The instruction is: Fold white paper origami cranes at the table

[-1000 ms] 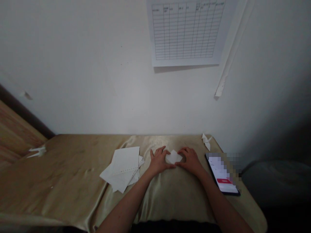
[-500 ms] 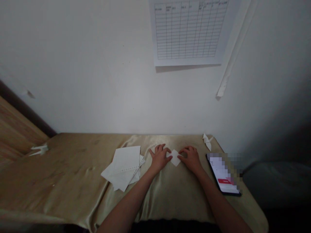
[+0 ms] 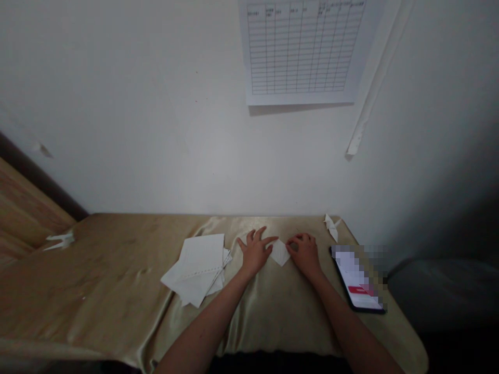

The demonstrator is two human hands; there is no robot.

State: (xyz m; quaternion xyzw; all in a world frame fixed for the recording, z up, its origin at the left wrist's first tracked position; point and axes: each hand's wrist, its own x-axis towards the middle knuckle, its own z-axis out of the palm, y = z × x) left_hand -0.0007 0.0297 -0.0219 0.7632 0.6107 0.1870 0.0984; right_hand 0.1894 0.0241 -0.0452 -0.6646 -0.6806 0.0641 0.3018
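A small white folded paper (image 3: 280, 254), diamond-shaped with crease lines, lies on the cloth between my two hands. My left hand (image 3: 255, 253) has its fingers spread, the index fingertip at the paper's upper left edge and the thumb near its left corner. On the other side, my right hand (image 3: 305, 254) has thumb and index finger pinched at the paper's right edge, the other fingers curled. Left of my left hand is a loose stack of white paper sheets (image 3: 199, 265).
A phone (image 3: 356, 280) with a lit screen lies at the right. Behind it sits a folded paper crane (image 3: 331, 227); another white folded paper piece (image 3: 60, 240) is at the far left. A gold satin cloth (image 3: 117, 291) covers the table, which meets the wall. A printed chart (image 3: 300, 57) hangs there.
My left thumb and index finger have parted from their pinch on the paper, with the index finger now stretched to its top. More of the paper's left side and its creases show.
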